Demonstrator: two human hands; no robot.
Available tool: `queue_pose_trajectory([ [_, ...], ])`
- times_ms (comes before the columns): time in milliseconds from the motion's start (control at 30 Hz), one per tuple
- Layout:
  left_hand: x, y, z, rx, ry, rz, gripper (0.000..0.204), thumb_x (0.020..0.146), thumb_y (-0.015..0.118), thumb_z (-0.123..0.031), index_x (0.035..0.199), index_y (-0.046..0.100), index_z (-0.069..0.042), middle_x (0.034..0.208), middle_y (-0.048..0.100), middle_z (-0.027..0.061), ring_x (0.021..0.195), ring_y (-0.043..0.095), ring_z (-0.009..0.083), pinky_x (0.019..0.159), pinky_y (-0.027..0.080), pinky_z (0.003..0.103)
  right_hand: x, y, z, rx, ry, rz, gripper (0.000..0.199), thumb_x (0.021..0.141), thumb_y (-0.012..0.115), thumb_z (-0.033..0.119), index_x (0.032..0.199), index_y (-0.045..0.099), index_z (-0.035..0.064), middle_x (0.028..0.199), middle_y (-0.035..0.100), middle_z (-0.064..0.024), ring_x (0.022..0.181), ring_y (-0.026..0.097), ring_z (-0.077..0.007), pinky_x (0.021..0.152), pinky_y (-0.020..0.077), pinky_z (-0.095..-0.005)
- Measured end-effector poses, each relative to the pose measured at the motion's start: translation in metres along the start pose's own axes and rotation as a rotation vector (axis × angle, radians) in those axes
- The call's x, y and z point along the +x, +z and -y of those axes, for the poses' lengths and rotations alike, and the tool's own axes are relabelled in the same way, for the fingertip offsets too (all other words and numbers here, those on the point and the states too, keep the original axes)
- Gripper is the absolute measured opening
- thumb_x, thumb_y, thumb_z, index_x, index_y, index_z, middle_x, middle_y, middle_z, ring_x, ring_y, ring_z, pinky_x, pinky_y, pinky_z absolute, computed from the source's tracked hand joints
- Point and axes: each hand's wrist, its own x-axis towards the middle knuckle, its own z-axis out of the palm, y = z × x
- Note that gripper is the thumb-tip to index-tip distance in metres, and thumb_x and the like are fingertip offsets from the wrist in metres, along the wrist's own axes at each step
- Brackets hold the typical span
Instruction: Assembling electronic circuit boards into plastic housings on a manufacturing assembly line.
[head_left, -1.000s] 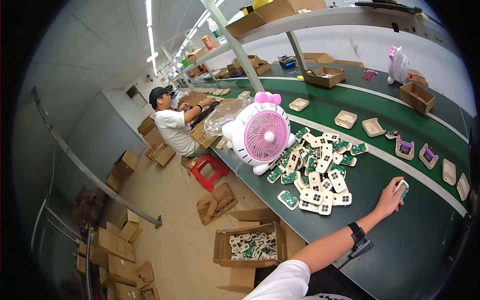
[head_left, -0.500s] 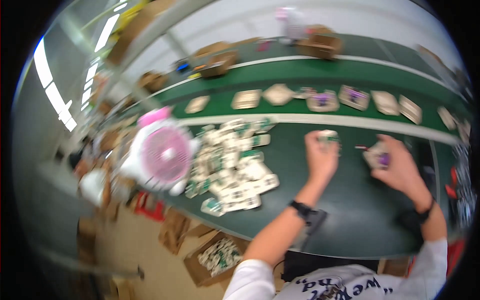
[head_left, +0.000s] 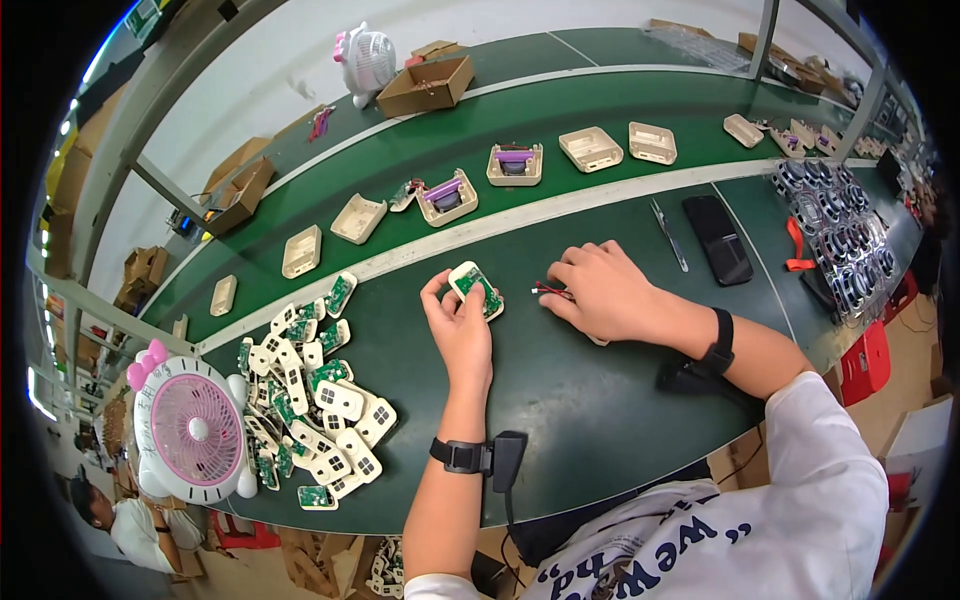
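Note:
Above the green tabletop, my left hand pinches a cream cover with a green circuit board, board side showing. To its right, my right hand lies back-up with curled fingers over a cream housing, of which only a sliver of edge shows below the palm. Thin red and black wires with a small white plug stick out by its thumb and fingers, toward the left hand. A pile of cream covers with green boards spreads left of my left forearm.
A pink and white fan stands by the pile. Beyond the pale rail, cream housings line the green belt, some with purple batteries. Tweezers, a black phone and round speakers lie right. A person is at lower left.
The view has swung to the right, and my hands are closer together. The purple battery in the housing at my right hand showed before; now that hand covers it.

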Motion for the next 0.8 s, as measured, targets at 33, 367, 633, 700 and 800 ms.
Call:
queue_pose_trajectory([
  [33,0.0,-0.002,0.001,-0.006,-0.009,0.009,0.04,0.1,0.058,-0.003,0.134,0.037,-0.003,0.111,0.063,0.0162,0.093,0.067,0.0232,0.081,0.057,0.035,0.009,-0.002,-0.001,0.028,0.055,0.167,0.031,0.094,0.065,0.033,0.105,0.072,0.005,0.098,0.069,-0.0154,0.095,0.067,-0.0319,0.092,0.0462,-0.0483],
  [367,-0.005,0.0,-0.004,-0.022,-0.042,0.058,0.041,0.098,0.064,0.0,0.134,0.045,-0.002,0.112,0.067,0.0139,0.097,0.068,0.0153,0.081,0.057,0.028,0.025,0.001,-0.018,1.019,0.151,0.208,0.023,0.097,0.066,0.017,0.11,0.071,-0.0017,0.087,0.071,-0.004,0.083,0.066,-0.0077,0.074,0.0513,-0.0263],
  [633,-0.007,0.001,-0.01,-0.012,0.003,0.157,0.048,0.095,0.068,0.002,0.139,0.049,0.002,0.11,0.07,0.0128,0.097,0.069,0.014,0.083,0.056,0.026,0.027,0.005,-0.012,1.372,0.211,0.328,0.02,0.104,0.059,0.016,0.109,0.069,-0.0009,0.088,0.069,-0.0022,0.082,0.063,-0.005,0.07,0.0495,-0.0228],
  [700,-0.007,0.002,-0.012,-0.003,0.029,0.162,0.049,0.094,0.068,0.002,0.14,0.049,0.002,0.11,0.07,0.0124,0.098,0.068,0.0138,0.084,0.056,0.026,0.028,0.006,-0.012,1.245,0.171,0.26,0.018,0.103,0.06,0.014,0.103,0.07,-0.0011,0.084,0.069,-0.0009,0.08,0.063,-0.0057,0.069,0.0505,-0.0234],
  [800,-0.009,0.002,-0.011,0.013,0.061,0.175,0.047,0.094,0.069,0.002,0.137,0.049,0.0,0.112,0.07,0.0126,0.1,0.067,0.0144,0.085,0.055,0.027,0.024,0.004,-0.005,1.078,0.202,0.183,0.013,0.098,0.064,0.011,0.097,0.07,-0.0013,0.081,0.069,-0.0015,0.076,0.064,-0.0063,0.067,0.0517,-0.0247],
])
